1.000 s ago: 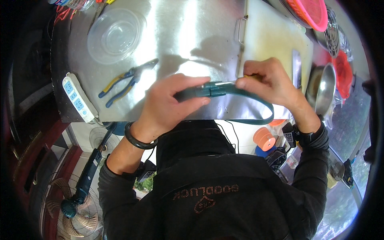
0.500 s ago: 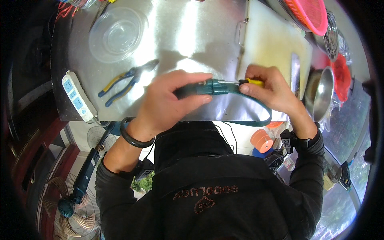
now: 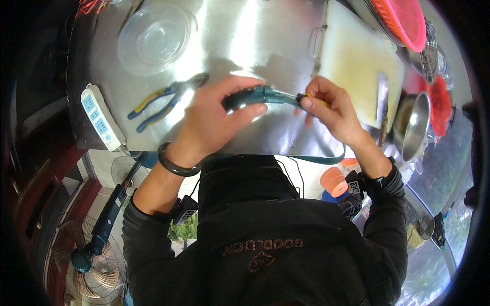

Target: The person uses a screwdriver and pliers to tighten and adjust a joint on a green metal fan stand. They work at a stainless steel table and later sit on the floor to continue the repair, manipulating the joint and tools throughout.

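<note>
My left hand (image 3: 206,120) grips a dark green tool-like piece (image 3: 274,98) with a collar, thumb below and fingers above. A green band (image 3: 329,159) loops down along the table's front edge. My right hand (image 3: 332,112) pinches a screwdriver (image 3: 309,96) with a black and yellow handle, its metal shank lying along the green piece toward my left hand; where the tip rests I cannot tell. Pliers (image 3: 153,104) with blue and yellow handles lie left of my hands on the steel table (image 3: 270,41).
A clear plastic bowl (image 3: 150,38) stands back left, a power strip (image 3: 102,117) at the left edge. Right are a cutting board (image 3: 354,61), knife (image 3: 383,102), steel bowl (image 3: 411,127), pink basket (image 3: 406,18) and red bag (image 3: 439,107). Fans (image 3: 92,270) stand below left.
Both hands have risen a little with the green piece, now more tilted. My right hand has shifted slightly leftward, and its fingers on the screwdriver have moved.
</note>
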